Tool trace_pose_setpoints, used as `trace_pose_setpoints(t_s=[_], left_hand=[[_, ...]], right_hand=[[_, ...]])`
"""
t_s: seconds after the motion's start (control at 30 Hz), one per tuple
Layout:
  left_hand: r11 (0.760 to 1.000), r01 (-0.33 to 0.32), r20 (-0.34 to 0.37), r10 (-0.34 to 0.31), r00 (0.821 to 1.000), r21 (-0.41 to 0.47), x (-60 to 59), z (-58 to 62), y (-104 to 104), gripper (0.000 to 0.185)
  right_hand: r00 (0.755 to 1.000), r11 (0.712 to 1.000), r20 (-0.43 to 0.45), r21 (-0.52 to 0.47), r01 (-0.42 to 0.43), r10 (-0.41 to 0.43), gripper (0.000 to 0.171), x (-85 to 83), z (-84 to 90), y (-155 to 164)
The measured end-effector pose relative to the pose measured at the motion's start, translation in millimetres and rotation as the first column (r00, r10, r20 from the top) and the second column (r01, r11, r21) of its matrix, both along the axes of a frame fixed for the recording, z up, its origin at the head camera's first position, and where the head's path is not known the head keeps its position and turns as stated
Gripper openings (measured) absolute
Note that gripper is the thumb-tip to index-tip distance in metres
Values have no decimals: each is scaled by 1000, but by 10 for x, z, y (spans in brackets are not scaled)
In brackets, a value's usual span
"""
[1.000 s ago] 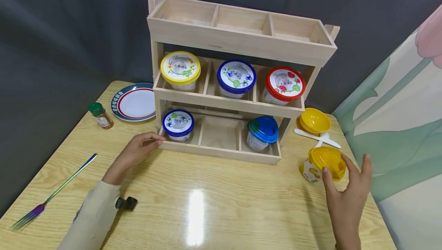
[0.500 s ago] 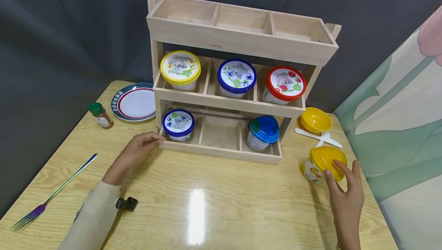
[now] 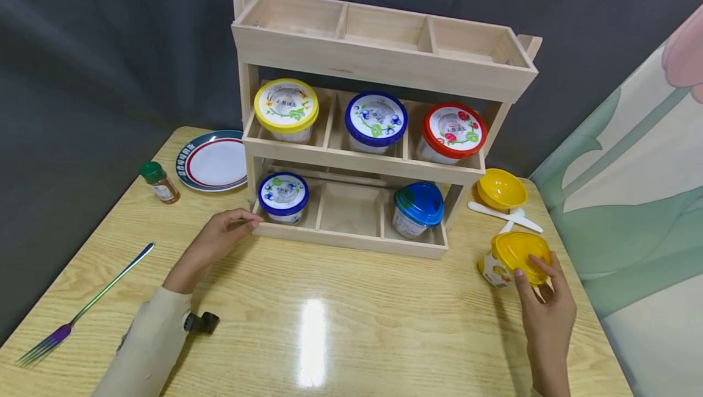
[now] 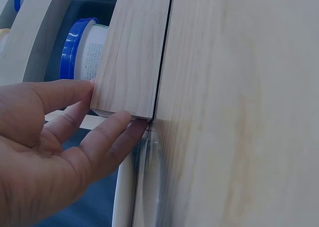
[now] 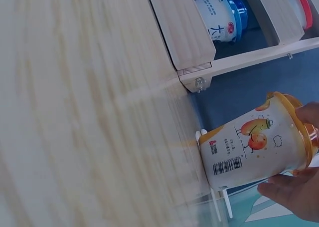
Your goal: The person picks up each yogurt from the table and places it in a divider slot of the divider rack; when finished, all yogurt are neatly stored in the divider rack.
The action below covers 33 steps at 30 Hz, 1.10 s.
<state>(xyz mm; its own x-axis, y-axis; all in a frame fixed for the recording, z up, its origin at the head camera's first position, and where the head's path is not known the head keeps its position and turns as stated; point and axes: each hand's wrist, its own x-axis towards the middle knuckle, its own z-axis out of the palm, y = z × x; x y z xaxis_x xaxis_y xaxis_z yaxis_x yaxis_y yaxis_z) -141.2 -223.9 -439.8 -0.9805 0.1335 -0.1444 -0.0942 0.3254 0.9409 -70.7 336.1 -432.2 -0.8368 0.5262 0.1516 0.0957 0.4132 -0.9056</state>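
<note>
A three-tier wooden shelf (image 3: 351, 244) stands on the table. My left hand (image 3: 214, 244) pinches the front left corner of its lowest tier; in the left wrist view, the fingers (image 4: 109, 134) meet the end of the front board. At the right stands a cup with a yellow lid (image 3: 519, 253), its side printed with cartoon fruit and a barcode. My right hand (image 3: 549, 311) holds this cup near the lid, thumb on the near side and fingers around the right. In the right wrist view, the cup (image 5: 249, 142) rests on the table beside the shelf.
Tubs with yellow (image 3: 287, 105), blue (image 3: 376, 118) and red (image 3: 454, 130) lids fill the middle tier. Below sit a blue-lidded tub (image 3: 284, 194) and a blue-lidded cup (image 3: 419, 205). A plate (image 3: 216, 164), spice jar (image 3: 159, 182), fork (image 3: 90, 302), yellow bowl (image 3: 501, 188) and white knife (image 3: 504, 217) lie around.
My right hand has moved left onto the yellow-lidded cup, and its fingers have closed around the lid. The left hand keeps its place at the shelf corner.
</note>
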Motion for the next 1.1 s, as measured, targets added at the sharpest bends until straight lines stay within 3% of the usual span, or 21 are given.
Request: trace_pose_setpoints(t_s=[0.23,0.43,0.6,0.93,1.03,1.1], left_hand=[[1000,-6,-5,6,1000,-19,8,7,-4,32],[1000,-11,6,11,1000,-23,2,-3,-3,31],[999,-15,10,15,1000,-43,-10,-13,1,31],[1000,-7,2,7,1000,-22,-17,-5,1,30],[1000,-3,1,3,1000,-13,-15,-12,-3,30],[1000,-2,2,2,1000,-12,-14,-18,-7,30]], right_hand=[[995,999,-98,-52,-12,7,39,-2,-11,-52],[980,997,-189,59,-44,54,37,63,78,-178],[953,987,-283,144,-67,106,40,144,205,-352],[924,980,-333,115,-159,189,40,273,490,-785],[891,968,-377,113,-225,252,40,293,519,-905],[838,948,-447,90,-307,314,40,290,520,-972]])
